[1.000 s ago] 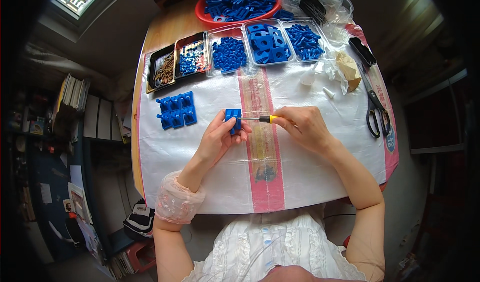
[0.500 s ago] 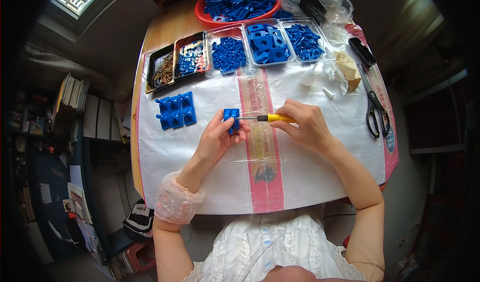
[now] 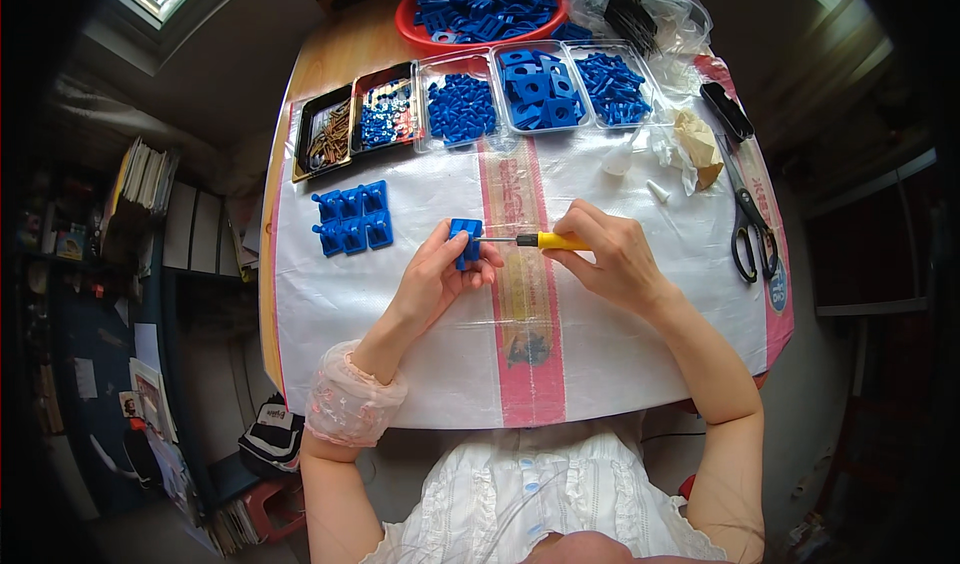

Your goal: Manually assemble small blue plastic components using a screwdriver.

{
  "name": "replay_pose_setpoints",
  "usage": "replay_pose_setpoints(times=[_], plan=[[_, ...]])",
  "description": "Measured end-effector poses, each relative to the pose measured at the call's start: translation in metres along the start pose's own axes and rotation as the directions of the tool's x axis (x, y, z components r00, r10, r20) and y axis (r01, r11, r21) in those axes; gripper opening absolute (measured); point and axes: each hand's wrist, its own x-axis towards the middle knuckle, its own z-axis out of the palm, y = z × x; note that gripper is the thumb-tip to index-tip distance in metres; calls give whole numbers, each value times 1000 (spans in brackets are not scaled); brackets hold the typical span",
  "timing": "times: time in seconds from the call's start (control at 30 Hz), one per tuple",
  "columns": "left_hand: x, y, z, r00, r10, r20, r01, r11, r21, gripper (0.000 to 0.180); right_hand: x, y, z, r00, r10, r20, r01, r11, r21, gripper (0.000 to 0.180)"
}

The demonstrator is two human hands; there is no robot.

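Note:
Between the thumb and fingers of my left hand [image 3: 445, 266] is a small blue plastic part [image 3: 465, 228], held above the middle of the table. My right hand [image 3: 612, 251] grips the yellow handle of a screwdriver [image 3: 556, 241]. Its thin metal shaft points left and its tip meets the right side of the blue part; any screw there is too small to make out. To the left of my left hand, a block of several finished-looking blue pieces [image 3: 352, 218] lies in two rows on the white sheet.
Along the far side stand a black tray of screws [image 3: 299, 160], a tray of small metal and blue bits [image 3: 357, 144], and clear boxes of blue parts [image 3: 541, 89]. Behind them is a red basin [image 3: 405, 32]. Scissors [image 3: 744, 226], crumpled brown paper [image 3: 697, 147] and a white nozzle [image 3: 657, 191] lie right.
Both hands keep nearly the same pose, with the screwdriver tip still at the blue part. The right hand's fingers have shifted slightly on the handle. The whole view has moved a little.

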Motion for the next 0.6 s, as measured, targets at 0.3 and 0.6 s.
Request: replay_pose_setpoints(times=[0.3,0.6], plan=[[-1,-1,-1,1000,-5,22,5,1000,25,21,2,-7,-5,1000,6,23,-5,999,-54,22],[-2,1,0,998,-6,61,2,998,63,20,-2,4,1,983,152,104,-165,977,131,26]])
